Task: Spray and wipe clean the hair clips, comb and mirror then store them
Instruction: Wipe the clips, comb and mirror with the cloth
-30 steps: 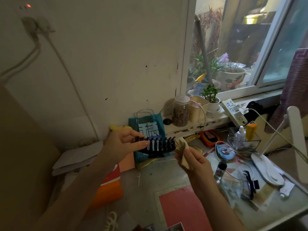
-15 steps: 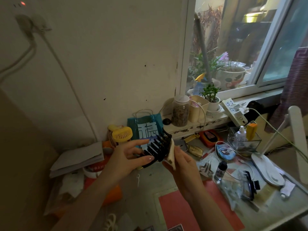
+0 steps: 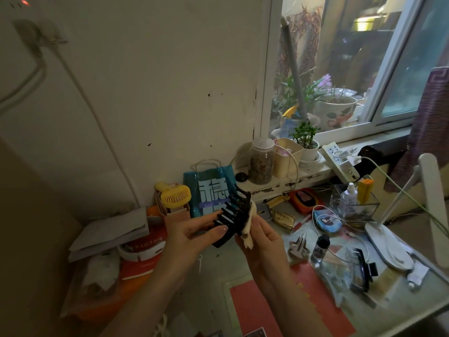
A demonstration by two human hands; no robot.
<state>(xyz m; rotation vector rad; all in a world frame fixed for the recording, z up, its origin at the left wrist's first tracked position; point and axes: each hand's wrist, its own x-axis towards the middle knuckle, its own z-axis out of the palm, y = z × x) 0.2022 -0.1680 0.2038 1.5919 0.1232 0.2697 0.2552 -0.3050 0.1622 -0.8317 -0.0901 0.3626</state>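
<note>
Together, hands (image 3: pixel 228 237) pinch claw clip (image 3: pixel 232 217), cloth (image 3: pixel 249 227).

Left hand (image 3: pixel 192 233) holds black claw clip (image 3: pixel 232 215); right hand (image 3: pixel 261 235) apparently presses cloth (image 3: pixel 247 229).

So we've got the big black claw clip (image 3: pixel 232 215) up in the air over the desk (image 3: pixel 218 268), tilted with its long teeth fanning up and to the right. Our left hand (image 3: pixel 192 237) pinches its lower end, and the cream cloth (image 3: pixel 249 227) in our right hand (image 3: pixel 263 242) is bunched against its right side. A second black claw clip (image 3: pixel 362 269) lies on the desk well off to the right, on a clear plastic sheet. A small beige clip (image 3: pixel 298 246) sits on the desk between the two, next to a little dark-capped clear bottle (image 3: pixel 320 249).
</note>
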